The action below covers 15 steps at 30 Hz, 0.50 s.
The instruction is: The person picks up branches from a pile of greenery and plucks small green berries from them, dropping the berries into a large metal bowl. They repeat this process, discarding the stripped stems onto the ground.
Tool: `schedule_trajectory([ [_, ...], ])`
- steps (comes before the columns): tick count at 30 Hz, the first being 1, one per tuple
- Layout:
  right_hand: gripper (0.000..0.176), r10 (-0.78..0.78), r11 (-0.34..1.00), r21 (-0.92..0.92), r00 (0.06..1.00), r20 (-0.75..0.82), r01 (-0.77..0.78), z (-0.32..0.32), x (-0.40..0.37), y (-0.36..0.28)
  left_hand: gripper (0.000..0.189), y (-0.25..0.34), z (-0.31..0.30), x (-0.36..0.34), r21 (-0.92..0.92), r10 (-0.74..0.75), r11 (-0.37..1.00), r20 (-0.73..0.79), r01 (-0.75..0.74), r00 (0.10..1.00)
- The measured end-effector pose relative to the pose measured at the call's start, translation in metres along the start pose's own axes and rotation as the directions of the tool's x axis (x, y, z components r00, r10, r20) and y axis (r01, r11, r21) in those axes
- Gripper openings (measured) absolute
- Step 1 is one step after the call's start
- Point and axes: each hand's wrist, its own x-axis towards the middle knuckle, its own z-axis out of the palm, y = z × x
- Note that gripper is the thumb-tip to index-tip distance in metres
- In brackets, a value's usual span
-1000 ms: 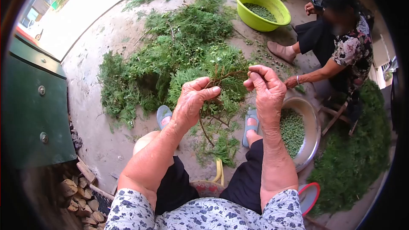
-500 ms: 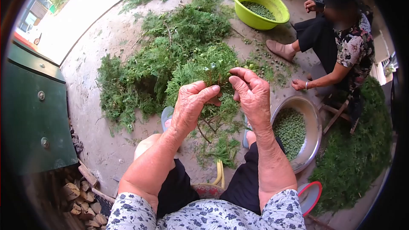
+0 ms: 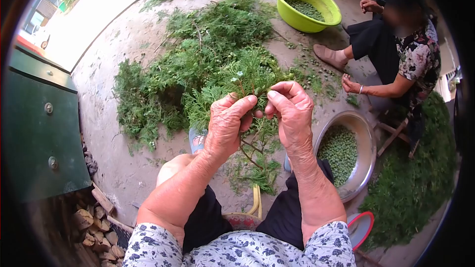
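Note:
My left hand [image 3: 227, 121] is closed round a leafy evergreen branch [image 3: 250, 74], thumb pressed toward the fingers. Small pale cones show among its green sprays, and brown twigs hang below the hand. Close on the right, my right hand [image 3: 291, 111] has thumb and forefinger pinched together at the edge of the foliage. Whatever lies between those fingertips is too small to make out. Beside my right forearm stands a metal basin [image 3: 370, 155] holding many green cones [image 3: 339, 153].
A heap of cut evergreen branches [image 3: 163, 86] lies ahead. A yellow-green tub [image 3: 321, 17] with cones stands beyond it. At right a seated person [image 3: 410, 59] has both hands raised. More greenery [image 3: 415, 188] lies at far right, a green metal cabinet [image 3: 42, 128] at left, split firewood [image 3: 99, 232] below.
My right hand has dipped slightly and its fingers have drawn into a tighter pinch near my left hand. The branch has shifted a little. The other person's lower hand has risen.

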Motion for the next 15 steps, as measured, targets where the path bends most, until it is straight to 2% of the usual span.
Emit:
schedule_trajectory([
  [1, 0.007, 0.093, 0.971, 0.218, 0.996, 0.018, -0.094, -0.002, 0.002, 0.002, 0.009, 0.000, 0.003, -0.001, -0.014, 0.008, 1.000, -0.019, -0.008, 1.000],
  [2, 0.007, 0.095, 0.971, 0.218, 0.995, 0.019, -0.096, -0.004, 0.003, 0.003, 0.006, 0.001, 0.005, -0.001, -0.028, 0.015, 0.999, -0.038, -0.016, 0.999],
  [4, 0.009, 0.217, 0.865, 0.446, 0.973, 0.078, -0.229, -0.007, 0.004, 0.004, 0.006, 0.001, 0.005, -0.003, -0.045, 0.005, 0.999, -0.040, -0.007, 0.999],
  [8, 0.011, 0.318, 0.778, 0.527, 0.938, 0.140, -0.342, -0.011, 0.003, -0.001, 0.008, 0.002, 0.008, -0.004, -0.053, -0.013, 0.999, -0.027, 0.011, 1.000],
  [15, 0.012, 0.411, 0.741, 0.516, 0.898, 0.158, -0.430, -0.013, 0.004, -0.002, 0.009, 0.002, 0.005, -0.002, -0.107, -0.114, 0.988, 0.011, 0.114, 0.993],
])
